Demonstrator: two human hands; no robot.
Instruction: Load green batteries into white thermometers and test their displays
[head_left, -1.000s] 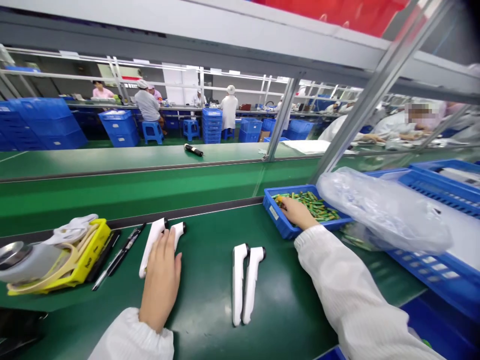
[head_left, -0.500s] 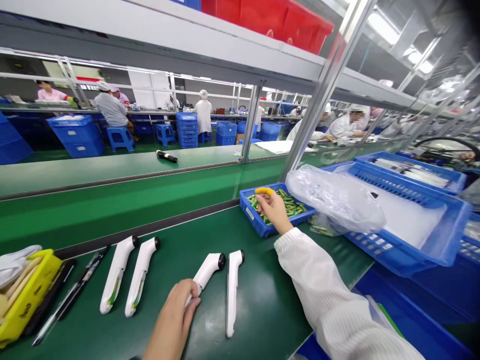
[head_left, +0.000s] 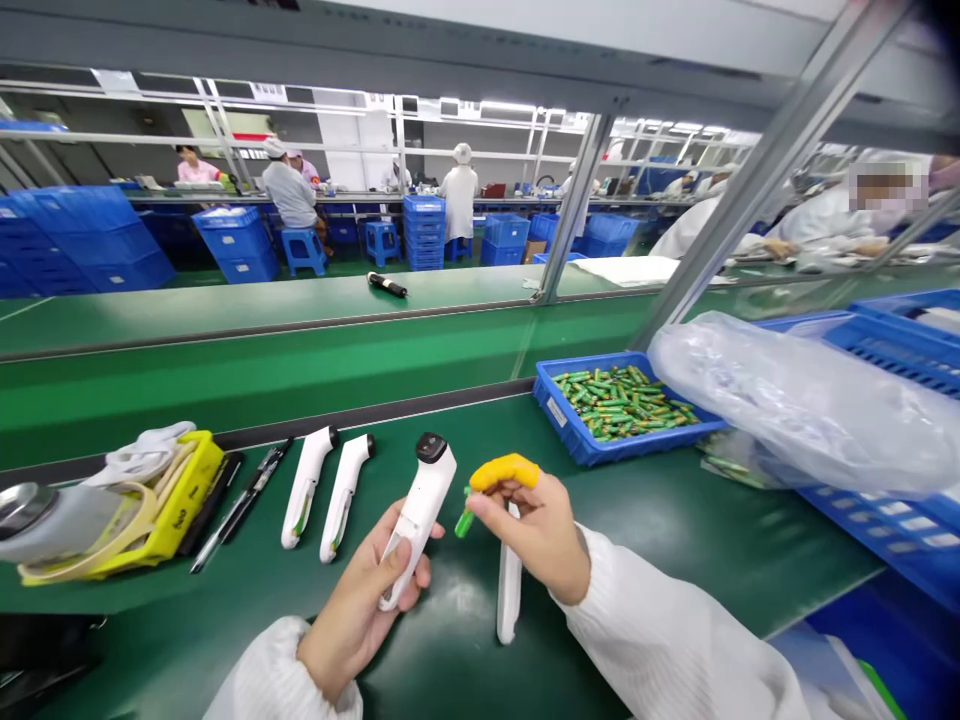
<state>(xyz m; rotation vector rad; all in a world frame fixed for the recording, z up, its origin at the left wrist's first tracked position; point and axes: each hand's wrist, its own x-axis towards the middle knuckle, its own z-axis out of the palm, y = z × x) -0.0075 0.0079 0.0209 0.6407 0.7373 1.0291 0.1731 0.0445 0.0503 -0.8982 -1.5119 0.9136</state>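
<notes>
My left hand (head_left: 375, 588) is closed around a white infrared thermometer (head_left: 421, 500), raised off the green bench with its black-tipped head up. Between thumb and forefinger, my right hand (head_left: 534, 530) pinches a green battery (head_left: 465, 519); a yellow finger cot covers that forefinger. The battery is just right of the thermometer, apart from it. Partly behind my right hand, another white thermometer (head_left: 509, 590) lies on the bench. Two more, a nearer thermometer (head_left: 347, 495) and a farther thermometer (head_left: 308, 485), lie to the left with green batteries showing in their handles.
A blue tray (head_left: 592, 455) full of green batteries stands at the back right, beside a clear plastic bag (head_left: 795, 400) on a blue crate (head_left: 885, 530). At left are pens (head_left: 247, 500), a yellow box (head_left: 180, 500) and a bottle (head_left: 60, 520). Co-workers sit beyond the metal posts.
My right hand has come back from the battery tray with a battery. My left hand has lifted the thermometer off the bench and turned it upright. The view has swung left.
</notes>
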